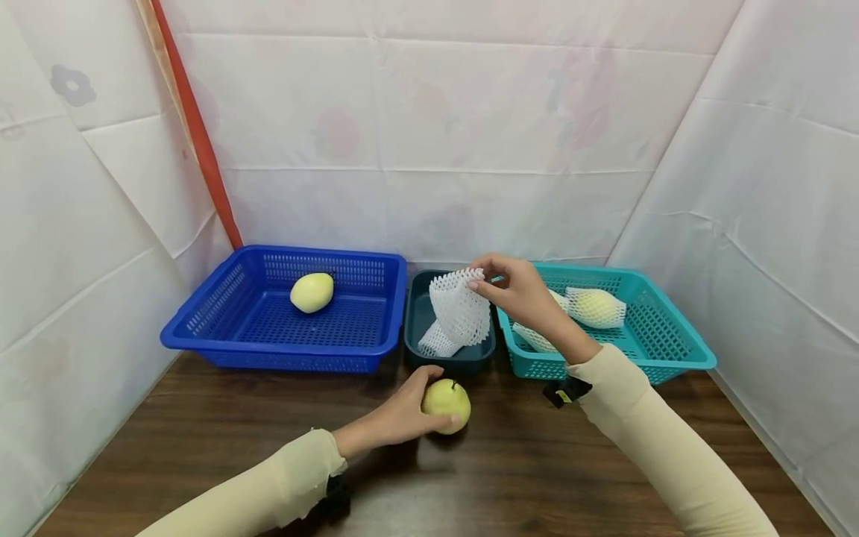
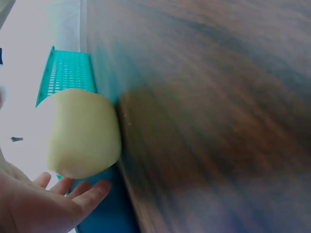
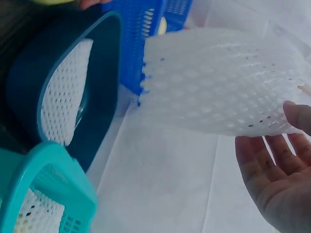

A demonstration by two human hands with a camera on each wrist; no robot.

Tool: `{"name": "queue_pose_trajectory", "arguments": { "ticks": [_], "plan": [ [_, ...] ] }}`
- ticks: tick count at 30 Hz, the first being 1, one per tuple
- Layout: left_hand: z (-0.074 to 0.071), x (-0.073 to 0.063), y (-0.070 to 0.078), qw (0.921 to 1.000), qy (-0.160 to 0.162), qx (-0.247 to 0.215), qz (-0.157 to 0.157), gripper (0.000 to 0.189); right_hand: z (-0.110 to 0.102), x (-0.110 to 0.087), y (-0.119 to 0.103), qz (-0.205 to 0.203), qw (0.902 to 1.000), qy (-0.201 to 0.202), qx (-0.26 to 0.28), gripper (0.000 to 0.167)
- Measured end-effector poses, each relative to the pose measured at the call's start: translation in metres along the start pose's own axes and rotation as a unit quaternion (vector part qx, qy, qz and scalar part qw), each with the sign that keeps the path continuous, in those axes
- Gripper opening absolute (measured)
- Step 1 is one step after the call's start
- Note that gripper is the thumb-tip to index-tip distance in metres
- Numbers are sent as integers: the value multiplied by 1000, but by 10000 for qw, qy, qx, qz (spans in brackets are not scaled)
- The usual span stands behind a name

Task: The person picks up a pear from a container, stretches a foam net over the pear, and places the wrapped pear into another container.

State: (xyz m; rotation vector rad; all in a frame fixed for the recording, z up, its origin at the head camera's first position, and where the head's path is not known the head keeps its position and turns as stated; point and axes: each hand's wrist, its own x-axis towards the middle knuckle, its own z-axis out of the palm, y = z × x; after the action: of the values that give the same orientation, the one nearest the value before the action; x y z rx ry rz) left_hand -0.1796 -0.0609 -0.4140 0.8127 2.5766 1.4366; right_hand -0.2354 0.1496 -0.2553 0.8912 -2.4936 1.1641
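A yellow-green pear (image 1: 446, 406) is held in my left hand (image 1: 401, 410), just above or on the table in front of the small dark bin; whether it touches the wood I cannot tell. In the left wrist view the fingers lie along one side of the pear (image 2: 85, 133). My right hand (image 1: 513, 287) pinches a white foam net sleeve (image 1: 459, 306) by its edge. That sleeve (image 3: 218, 82) hangs over the dark teal bin (image 1: 416, 328), where another foam net (image 1: 438, 341) lies.
A blue basket (image 1: 282, 349) at the left holds one bare pear (image 1: 312, 292). In the turquoise basket (image 1: 678, 365) at the right lie several net-wrapped pears (image 1: 597, 308), partly behind my right arm. White cloth (image 1: 429, 112) hangs behind the wooden table (image 1: 537, 462).
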Motion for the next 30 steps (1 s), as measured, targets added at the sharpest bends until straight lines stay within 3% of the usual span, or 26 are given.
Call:
{"name": "queue_pose_trajectory", "arguments": {
  "ticks": [4, 8, 13, 17, 21, 27, 30],
  "plan": [
    [-9, 0, 6, 9981, 235, -544, 179, 46, -6, -4, -4, 221, 9980, -175, 561, 23],
    [-17, 5, 11, 9928, 511, -1038, 305, 39, -10, -9, -9, 362, 9921, -459, 1111, 23],
    [-26, 16, 26, 9781, 638, -1971, -208, 41, -10, -17, -15, 364, 9805, -924, 1698, 22],
    [-30, 23, 39, 9535, 301, -2858, -911, 44, -7, -21, -17, 110, 9728, -1251, 1948, 21],
    [-31, 28, 45, 9354, -108, -3264, -1359, 45, -5, -23, -17, -78, 9681, -1448, 2045, 20],
    [-31, 32, 48, 9204, -466, -3544, -1587, 47, -2, -23, -15, -93, 9615, -1640, 2204, 19],
    [-31, 31, 48, 9027, -687, -3954, -1552, 49, 0, -24, -13, -154, 9591, -1702, 2255, 19]
  ]
}}
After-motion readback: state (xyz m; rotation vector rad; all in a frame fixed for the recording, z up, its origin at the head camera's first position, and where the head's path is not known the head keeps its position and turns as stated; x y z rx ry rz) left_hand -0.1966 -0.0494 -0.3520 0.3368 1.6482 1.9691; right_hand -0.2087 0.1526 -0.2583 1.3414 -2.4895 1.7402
